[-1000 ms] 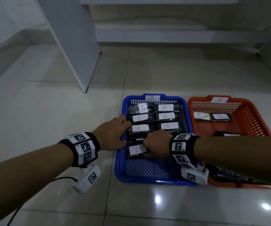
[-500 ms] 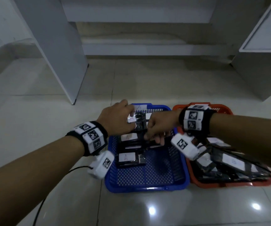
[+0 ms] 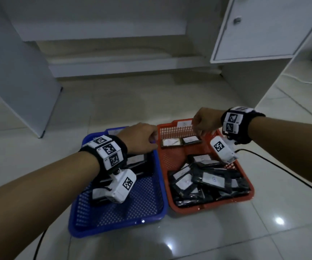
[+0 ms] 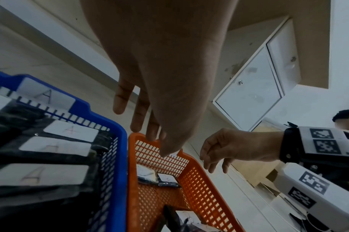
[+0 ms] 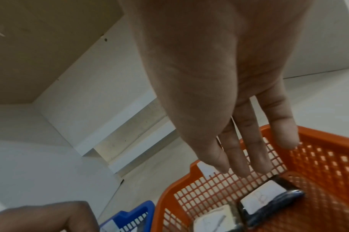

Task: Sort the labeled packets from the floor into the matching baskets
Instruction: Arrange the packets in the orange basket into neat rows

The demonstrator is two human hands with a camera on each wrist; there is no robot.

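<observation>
A blue basket (image 3: 132, 203) tagged A (image 4: 44, 94) holds black packets with white A labels (image 4: 70, 130), partly hidden by my left arm. Beside it on the right, an orange basket (image 3: 174, 156) has two labelled packets (image 3: 171, 143) laid flat at its far end. A loose pile of black packets (image 3: 207, 182) fills its near end. My left hand (image 3: 151, 140) hovers over the seam between the baskets, fingers (image 4: 137, 119) straight and empty. My right hand (image 3: 200, 128) hangs above the orange basket's far wall, fingers (image 5: 247, 141) pointing down, holding nothing.
Both baskets sit on glossy tiled floor (image 3: 226, 231). A white cabinet with a knobbed door (image 3: 264, 29) stands at the back right, a white panel (image 3: 20, 76) at the left. A black cable (image 3: 283, 166) runs right of the orange basket. Another person (image 4: 346, 119) is nearby.
Both hands have left the blue basket's packets and moved right and apart. The right hand now hangs over the orange basket. The head view has turned right.
</observation>
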